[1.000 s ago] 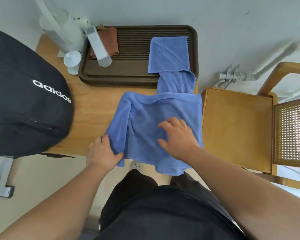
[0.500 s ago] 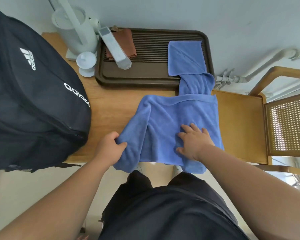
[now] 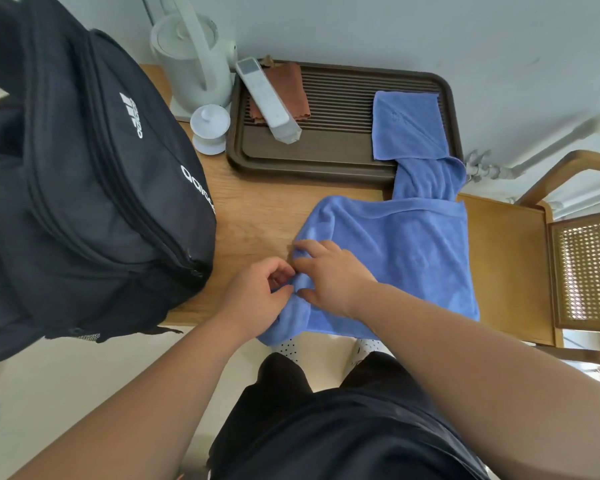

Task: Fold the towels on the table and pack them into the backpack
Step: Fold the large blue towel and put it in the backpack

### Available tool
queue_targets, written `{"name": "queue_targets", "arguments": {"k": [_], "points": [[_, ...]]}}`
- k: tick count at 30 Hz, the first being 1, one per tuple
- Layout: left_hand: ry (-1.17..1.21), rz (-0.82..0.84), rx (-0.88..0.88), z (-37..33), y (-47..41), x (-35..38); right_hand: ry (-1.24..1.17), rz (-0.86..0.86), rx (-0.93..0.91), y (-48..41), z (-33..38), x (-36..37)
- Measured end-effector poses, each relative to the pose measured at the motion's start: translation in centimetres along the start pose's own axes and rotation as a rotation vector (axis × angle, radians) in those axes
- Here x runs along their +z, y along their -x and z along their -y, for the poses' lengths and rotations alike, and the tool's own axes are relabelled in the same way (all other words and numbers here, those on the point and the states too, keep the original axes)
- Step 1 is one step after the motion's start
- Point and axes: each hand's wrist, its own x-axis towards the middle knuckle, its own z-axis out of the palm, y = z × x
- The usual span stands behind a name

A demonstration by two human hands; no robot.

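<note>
backpack (image 3: 84, 202): black, standing on the left end of the table (image 3: 257, 216), near the hands.
left hand (image 3: 260, 292): fingers curled, pinching the left edge of the blue towel (image 3: 413, 258).
right hand (image 3: 329, 275): thumb and fingers nipping the same edge, just beside the left hand.
blue towel: on the table's near right, near hem hanging off.
smaller blue towel (image 3: 407, 123): partly on the brown tray (image 3: 326, 168) at the back, near end meeting the blue towel.
chair (image 3: 506, 265): right of the table.
</note>
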Motion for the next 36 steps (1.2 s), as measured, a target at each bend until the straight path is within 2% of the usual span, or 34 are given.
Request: {"name": "queue_targets", "arguments": {"k": [4,7,9,14,16,19,22,24,26,27,30,31,36], "points": [[-0.265,0.049,-0.129,2.2,0.4,0.0,0.207,-0.057,0.086,0.3,-1.5,1.5],[-0.410,0.071,-0.177,3.9,1.0,0.4,0.223,0.006,0.204,1.8,-3.4,2.2],[-0.468,0.049,-0.194,4.6,1.4,0.8,0.184,0.035,0.204,2.6,-4.0,2.3],[-0.419,-0.113,-0.256,5.6,1.4,1.3,0.088,-0.065,0.001,1.0,-1.7,1.7],[-0.364,-0.133,-0.334,5.9,1.1,1.1,0.106,0.004,-0.081,-0.5,-0.3,1.8],[-0.387,-0.081,-0.402,6.3,0.8,0.6,0.286,0.142,-0.140,-2.4,1.0,2.9],[-0.256,-0.062,-0.366,5.3,1.2,0.3,0.440,0.094,-0.081,-2.6,1.2,3.4],[-0.147,-0.054,-0.297,4.1,1.7,0.0,0.364,0.032,-0.057,-2.4,1.3,3.2],[-0.020,-0.077,-0.223,3.2,2.1,-0.3,0.199,0.042,-0.062,-2.3,1.6,2.2],[0.044,-0.119,-0.201,2.7,2.3,-0.4,0.054,0.060,-0.049,-2.2,1.9,1.5],[0.192,-0.242,-0.151,0.8,2.6,-0.7,-0.667,0.071,0.035,-1.8,2.4,-0.5],[0.220,-0.252,-0.130,0.0,2.7,-0.8,-0.805,0.068,0.066,-1.6,2.5,-1.0],[0.292,-0.236,-0.070,-2.5,2.3,-1.5,-0.736,0.009,0.050,-0.7,1.8,-4.2]]}}
